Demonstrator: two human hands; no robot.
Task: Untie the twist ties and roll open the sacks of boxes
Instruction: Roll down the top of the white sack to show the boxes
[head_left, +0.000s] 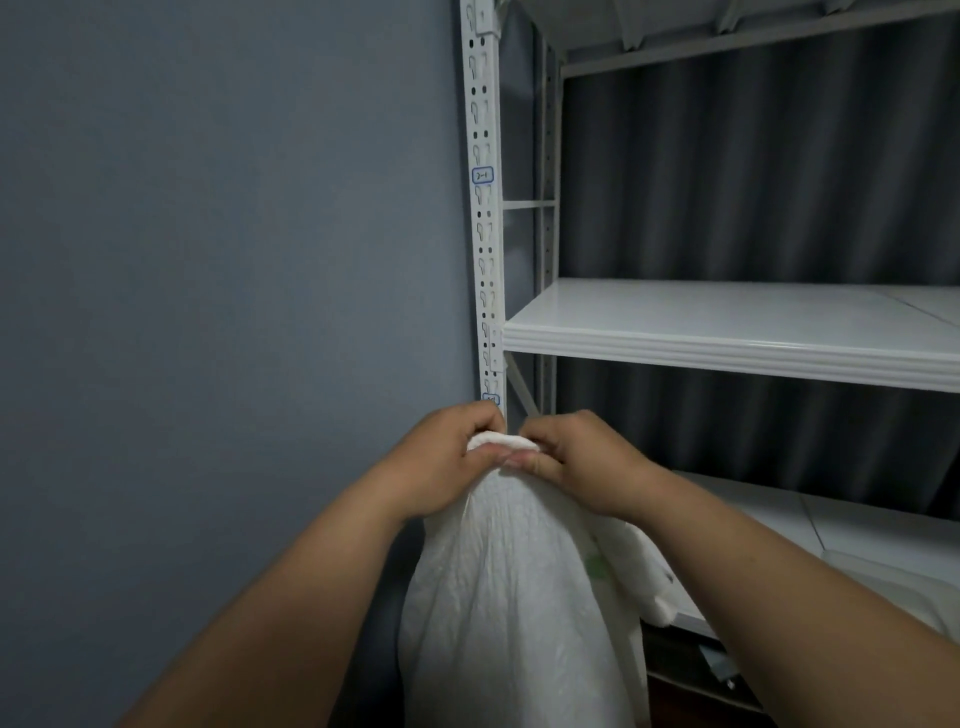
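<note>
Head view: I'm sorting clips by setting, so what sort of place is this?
Probably a storeroom or stockroom. A white metal shelving rack with a slotted upright bearing a handwritten label stands against a plain wall, and both hands grip the top of a white sack.

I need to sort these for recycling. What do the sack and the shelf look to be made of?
Sack: probably thin white plastic, perhaps woven; it crinkles finely and drapes softly. Shelf: likely white painted metal, glossy, with a ribbed edge and slotted post.
</note>
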